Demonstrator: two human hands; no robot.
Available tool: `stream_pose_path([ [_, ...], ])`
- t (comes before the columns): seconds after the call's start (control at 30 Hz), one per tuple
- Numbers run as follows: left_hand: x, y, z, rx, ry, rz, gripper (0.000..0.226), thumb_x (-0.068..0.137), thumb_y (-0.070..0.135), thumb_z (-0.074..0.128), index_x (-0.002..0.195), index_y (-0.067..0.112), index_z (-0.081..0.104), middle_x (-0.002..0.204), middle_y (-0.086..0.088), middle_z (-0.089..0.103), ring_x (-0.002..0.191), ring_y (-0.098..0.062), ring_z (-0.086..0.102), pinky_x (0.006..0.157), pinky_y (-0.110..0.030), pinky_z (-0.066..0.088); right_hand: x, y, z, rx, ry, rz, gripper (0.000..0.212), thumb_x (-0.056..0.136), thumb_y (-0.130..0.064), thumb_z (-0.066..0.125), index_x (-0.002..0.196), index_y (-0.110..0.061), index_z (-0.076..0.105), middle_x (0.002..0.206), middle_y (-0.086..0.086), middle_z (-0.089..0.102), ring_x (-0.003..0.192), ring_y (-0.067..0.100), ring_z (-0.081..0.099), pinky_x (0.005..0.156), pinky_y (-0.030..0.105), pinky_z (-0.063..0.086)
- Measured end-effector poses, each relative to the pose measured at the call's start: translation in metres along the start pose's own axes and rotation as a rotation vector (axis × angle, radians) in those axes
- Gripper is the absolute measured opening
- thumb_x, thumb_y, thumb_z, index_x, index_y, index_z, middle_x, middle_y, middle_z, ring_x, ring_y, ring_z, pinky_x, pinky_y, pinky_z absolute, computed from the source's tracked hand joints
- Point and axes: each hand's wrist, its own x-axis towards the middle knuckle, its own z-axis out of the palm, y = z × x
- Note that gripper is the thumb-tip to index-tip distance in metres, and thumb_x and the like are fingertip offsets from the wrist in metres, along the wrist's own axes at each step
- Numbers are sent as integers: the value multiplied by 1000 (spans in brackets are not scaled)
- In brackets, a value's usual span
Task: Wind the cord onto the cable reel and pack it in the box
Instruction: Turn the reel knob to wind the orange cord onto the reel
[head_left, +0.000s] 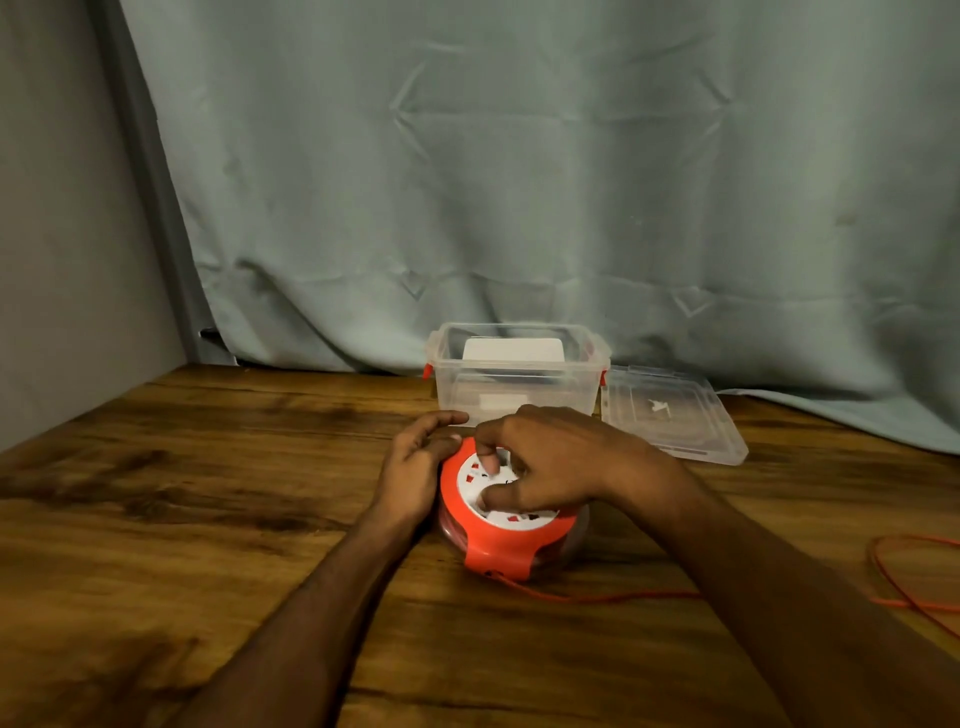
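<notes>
My right hand (545, 462) covers much of the white face of the cable reel (498, 540), so I can't tell what its fingertips grip there. My left hand (415, 467) hides the reel's far left side. The orange cord (597, 597) disappears under my right forearm and runs off the right edge. Through the clear box (514, 374) I see a white shape I can't identify.

The box (517, 374) stands open at the top, just behind the reel (506, 512), with its lid (675, 415) lying flat on its right. A loose orange cord (613, 597) trails across the counter (208, 493) to the right. The left side of the counter is bare wood, with a wall (62, 234) along it.
</notes>
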Motion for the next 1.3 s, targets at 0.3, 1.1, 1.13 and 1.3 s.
stream_pose_path([
  [0.3,-3,2,3,-40,-1,-33,38,92,-11,47,123,5,63,107,-35,67,87,-38,62,77,-41,52,-3,11,-20,114,-28,15,59,80,-18,83,126,-36,51,112,-18,72,75,-17,54,62,25,41],
  [1.1,-4,3,2,-16,-21,-36,37,95,-6,49,127,8,61,106,-35,67,84,-38,64,70,-37,54,-7,16,-17,36,-113,54,102,62,-46,92,141,-44,28,92,-13,68,83,-1,55,72,32,50],
  [1.13,-4,2,2,-18,-21,-38,38,95,-6,49,127,8,61,102,-34,67,83,-37,63,69,-37,54,-7,15,-16,38,-113,56,95,62,-49,92,136,-43,32,87,-14,64,82,0,54,69,32,48],
  [1.3,-4,2,3,-32,-24,-30,39,93,-9,49,128,4,61,98,-30,64,82,-35,58,66,-33,50,-6,10,-8,-22,-78,57,67,66,-67,81,114,-39,44,85,-20,47,84,9,52,60,27,36],
])
